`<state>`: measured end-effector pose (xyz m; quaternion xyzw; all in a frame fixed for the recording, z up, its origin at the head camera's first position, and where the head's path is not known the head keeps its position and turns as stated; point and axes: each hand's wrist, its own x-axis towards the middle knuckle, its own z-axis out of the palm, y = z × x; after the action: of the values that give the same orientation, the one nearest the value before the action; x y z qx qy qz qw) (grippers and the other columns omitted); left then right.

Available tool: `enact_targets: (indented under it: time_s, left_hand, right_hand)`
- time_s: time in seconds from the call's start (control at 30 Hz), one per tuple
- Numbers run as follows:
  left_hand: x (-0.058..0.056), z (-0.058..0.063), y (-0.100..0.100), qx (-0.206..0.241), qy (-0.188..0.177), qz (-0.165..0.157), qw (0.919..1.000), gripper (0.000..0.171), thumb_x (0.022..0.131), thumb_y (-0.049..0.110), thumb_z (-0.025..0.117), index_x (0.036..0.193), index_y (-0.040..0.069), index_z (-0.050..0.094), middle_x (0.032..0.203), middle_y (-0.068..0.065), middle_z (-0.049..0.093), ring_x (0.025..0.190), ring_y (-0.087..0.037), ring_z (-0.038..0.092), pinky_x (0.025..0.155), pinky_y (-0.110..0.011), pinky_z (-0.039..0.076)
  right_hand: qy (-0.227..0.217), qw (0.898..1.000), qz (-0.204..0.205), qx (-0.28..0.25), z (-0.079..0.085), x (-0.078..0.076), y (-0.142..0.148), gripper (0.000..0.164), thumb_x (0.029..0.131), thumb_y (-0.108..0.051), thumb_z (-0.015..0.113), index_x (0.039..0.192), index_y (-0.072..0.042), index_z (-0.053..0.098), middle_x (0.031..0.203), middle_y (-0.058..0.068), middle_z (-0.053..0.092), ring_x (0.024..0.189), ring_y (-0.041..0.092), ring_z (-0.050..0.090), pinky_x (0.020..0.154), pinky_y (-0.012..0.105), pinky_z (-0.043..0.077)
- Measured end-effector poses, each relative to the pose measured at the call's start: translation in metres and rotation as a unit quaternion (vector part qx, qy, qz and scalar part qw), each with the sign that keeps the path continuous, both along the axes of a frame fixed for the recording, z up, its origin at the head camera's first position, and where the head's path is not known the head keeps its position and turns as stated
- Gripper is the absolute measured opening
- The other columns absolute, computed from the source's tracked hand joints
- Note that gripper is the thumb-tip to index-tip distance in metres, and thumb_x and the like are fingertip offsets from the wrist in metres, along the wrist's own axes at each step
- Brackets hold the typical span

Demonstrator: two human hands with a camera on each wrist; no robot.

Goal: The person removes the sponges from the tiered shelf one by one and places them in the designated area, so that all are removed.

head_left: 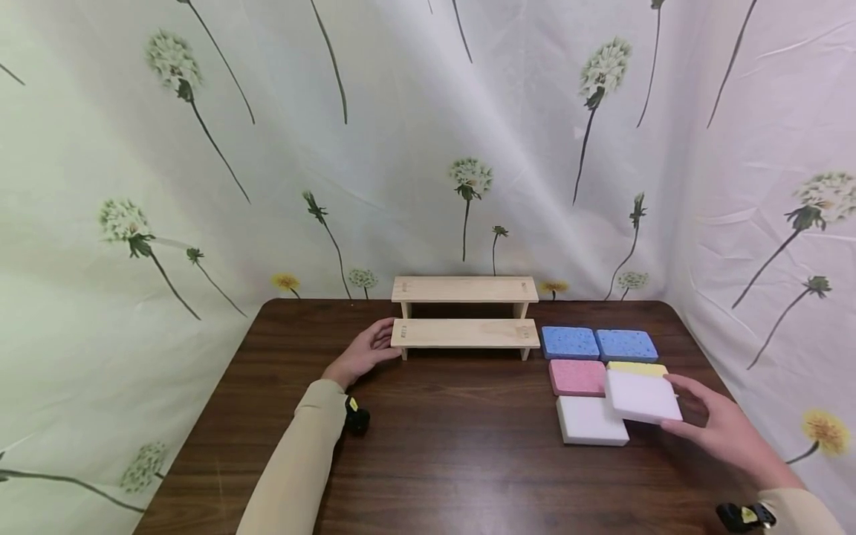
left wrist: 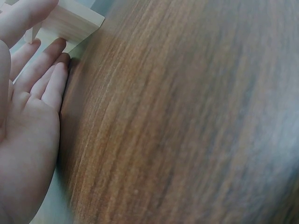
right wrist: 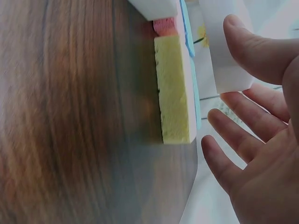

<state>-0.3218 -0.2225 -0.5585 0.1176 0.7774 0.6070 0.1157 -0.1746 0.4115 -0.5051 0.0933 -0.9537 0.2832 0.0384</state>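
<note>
Between the thumb and fingers of my right hand (head_left: 718,427) is a white sponge block (head_left: 643,397), raised above the table and partly covering a yellow sponge (head_left: 635,368). Seen from the right wrist, the white block (right wrist: 224,42) is pinched near its end, above the yellow sponge's level. A second white block (head_left: 588,421) lies on the table to its left, overlapped at one corner. My left hand (head_left: 364,353) is at the left end of a two-step wooden stand (head_left: 464,334), its fingers loosely extended and fingertips right at the lower step's end.
A pink sponge (head_left: 577,377) lies beside the yellow one, with two blue sponges (head_left: 570,342) in a row behind them, right of the stand. The dark wooden table (head_left: 455,453) backs onto a hanging flower-patterned cloth (head_left: 401,148).
</note>
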Motion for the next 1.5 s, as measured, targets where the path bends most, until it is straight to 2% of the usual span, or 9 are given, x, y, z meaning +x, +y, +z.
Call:
enact_targets:
  time_s: [0.13, 0.37, 0.57, 0.97, 1.1, 1.2, 1.27, 1.4, 1.5]
  left_hand:
    - [0.0, 0.001, 0.0, -0.001, 0.0, -0.001, 1.0, 0.082, 0.098, 0.009, 0.076, 0.164, 0.001, 0.028, 0.161, -0.026, 0.04, 0.152, -0.039, 0.036, 0.128, -0.05, 0.026]
    - [-0.002, 0.003, 0.002, 0.005, -0.002, -0.001, 1.0, 0.081, 0.099, 0.004, 0.073, 0.164, -0.001, 0.025, 0.162, -0.029, 0.038, 0.153, -0.041, 0.034, 0.128, -0.051, 0.025]
    - [-0.004, 0.005, 0.004, 0.006, -0.004, -0.01, 0.9999, 0.077, 0.098, -0.004, 0.069, 0.161, -0.008, 0.026, 0.16, -0.034, 0.037, 0.151, -0.047, 0.034, 0.127, -0.055, 0.025]
    - [0.001, 0.005, 0.002, 0.009, -0.002, -0.003, 1.0, 0.081, 0.098, 0.006, 0.074, 0.164, -0.001, 0.027, 0.162, -0.028, 0.039, 0.152, -0.04, 0.035, 0.128, -0.051, 0.026]
    - [0.001, 0.003, 0.001, 0.01, -0.004, -0.004, 0.9999, 0.081, 0.098, 0.008, 0.075, 0.164, 0.0, 0.027, 0.161, -0.027, 0.039, 0.152, -0.04, 0.036, 0.128, -0.05, 0.026]
    - [0.001, 0.002, 0.0, 0.01, -0.004, -0.004, 0.9999, 0.081, 0.098, 0.008, 0.075, 0.164, 0.001, 0.028, 0.161, -0.026, 0.04, 0.152, -0.039, 0.036, 0.128, -0.05, 0.026]
    - [0.002, 0.002, -0.001, 0.012, -0.005, -0.003, 0.9999, 0.081, 0.098, 0.008, 0.075, 0.164, 0.001, 0.028, 0.161, -0.026, 0.04, 0.152, -0.039, 0.036, 0.128, -0.05, 0.026]
    - [0.002, 0.003, 0.0, 0.017, -0.004, -0.003, 0.9999, 0.081, 0.098, 0.006, 0.075, 0.164, 0.001, 0.029, 0.161, -0.026, 0.04, 0.152, -0.039, 0.036, 0.128, -0.049, 0.026]
    - [0.002, 0.003, 0.0, 0.016, -0.002, -0.002, 0.9999, 0.08, 0.098, 0.005, 0.074, 0.163, 0.001, 0.029, 0.161, -0.026, 0.04, 0.152, -0.039, 0.036, 0.128, -0.049, 0.027]
  right_hand:
    - [0.011, 1.0, -0.001, -0.002, -0.004, 0.004, 0.007, 0.082, 0.077, -0.027, 0.096, 0.141, 0.005, 0.056, 0.137, 0.031, 0.061, 0.111, 0.037, 0.067, 0.081, 0.014, 0.052]
    - [-0.008, 1.0, 0.001, -0.029, -0.006, 0.009, 0.019, 0.082, 0.08, -0.023, 0.094, 0.144, 0.007, 0.053, 0.138, 0.034, 0.059, 0.103, -0.022, 0.045, 0.081, 0.004, 0.045]
    - [-0.016, 0.999, 0.004, -0.032, -0.008, 0.016, 0.026, 0.082, 0.08, -0.018, 0.093, 0.144, 0.011, 0.05, 0.139, 0.038, 0.056, 0.101, -0.024, 0.043, 0.079, 0.004, 0.046]
    - [-0.016, 0.999, 0.021, -0.022, -0.019, 0.021, 0.033, 0.079, 0.077, -0.012, 0.094, 0.142, 0.008, 0.054, 0.136, 0.036, 0.059, 0.104, -0.017, 0.051, 0.079, 0.007, 0.048]
    - [-0.056, 0.998, 0.005, 0.023, -0.021, 0.019, 0.033, 0.082, 0.079, -0.022, 0.094, 0.145, 0.006, 0.053, 0.141, 0.034, 0.058, 0.114, 0.018, 0.068, 0.083, 0.019, 0.054]
    - [-0.073, 0.997, 0.006, 0.036, -0.022, 0.016, 0.033, 0.084, 0.081, -0.023, 0.092, 0.146, 0.008, 0.051, 0.143, 0.036, 0.055, 0.123, 0.052, 0.06, 0.091, 0.041, 0.059]
    - [-0.074, 0.996, 0.009, 0.045, -0.023, 0.015, 0.033, 0.084, 0.081, -0.023, 0.092, 0.146, 0.009, 0.05, 0.144, 0.036, 0.055, 0.125, 0.056, 0.057, 0.092, 0.049, 0.058]
    - [-0.065, 0.996, 0.017, 0.058, -0.025, 0.013, 0.033, 0.084, 0.079, -0.022, 0.093, 0.145, 0.009, 0.052, 0.142, 0.035, 0.057, 0.124, 0.055, 0.058, 0.089, 0.037, 0.058]
    - [-0.071, 0.996, 0.02, 0.054, -0.026, 0.011, 0.033, 0.085, 0.079, -0.022, 0.093, 0.145, 0.012, 0.05, 0.142, 0.038, 0.054, 0.125, 0.057, 0.056, 0.095, 0.047, 0.057]
